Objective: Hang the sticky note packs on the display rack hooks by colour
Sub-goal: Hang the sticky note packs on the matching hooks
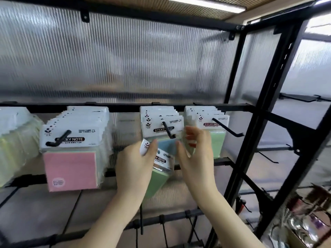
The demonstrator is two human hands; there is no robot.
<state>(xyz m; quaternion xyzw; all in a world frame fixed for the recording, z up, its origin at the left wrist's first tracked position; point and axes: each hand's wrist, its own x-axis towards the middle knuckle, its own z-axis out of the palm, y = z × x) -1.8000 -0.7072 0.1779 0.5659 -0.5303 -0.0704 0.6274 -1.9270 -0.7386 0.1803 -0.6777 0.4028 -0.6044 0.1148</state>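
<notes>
Pale yellow-green packs [17,138] crowded on the far-left hook, blurred. Next along, pink-fronted packs [71,154] hung upright on a black hook [58,139], header cards topmost. Left hand [136,167] clamped on a green sticky note pack [160,173], thumb over the white header card; pack tilted, long axis slanting from upper left to lower right, header end up toward the middle hook [169,130], green block end pointing down. Blue packs [167,142] hanging behind it on that hook. Right hand [195,151] just beside the pack, fingers spread and loose, gripping nothing visible, close to the left hand. Green packs [215,140] on the right-hand hook [227,128], upright. Black rack frame [250,122] beyond.
</notes>
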